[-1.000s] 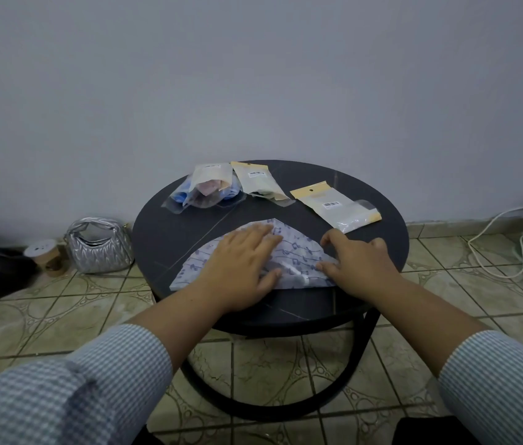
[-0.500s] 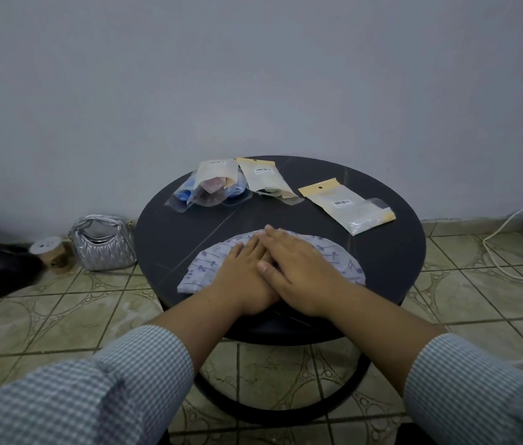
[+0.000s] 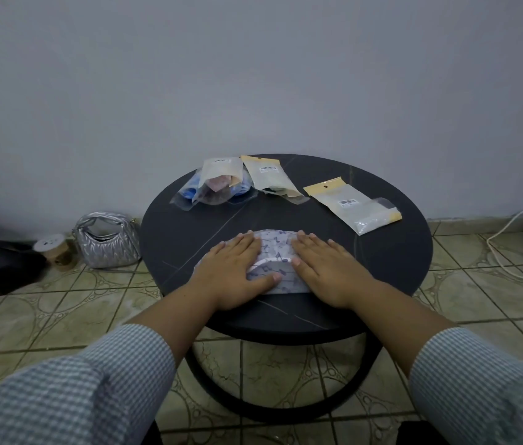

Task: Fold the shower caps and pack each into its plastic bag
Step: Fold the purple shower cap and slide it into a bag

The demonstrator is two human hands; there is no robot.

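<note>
White shower cap with blue notes; black table.

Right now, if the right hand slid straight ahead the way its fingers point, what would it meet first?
Probably the cream-topped plastic bag at the table's far edge; the right hand points forward and slightly left. Depth is uncertain.

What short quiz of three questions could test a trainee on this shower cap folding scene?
1. True or false: both hands press flat on the white shower cap with blue note print.
2. Which packet lies alone on the round black table? A) flat yellow-topped plastic bag B) a red box
3. What stands on the floor, left of the table?

Key: 1 true. 2 A. 3 quilted silver handbag.
</note>
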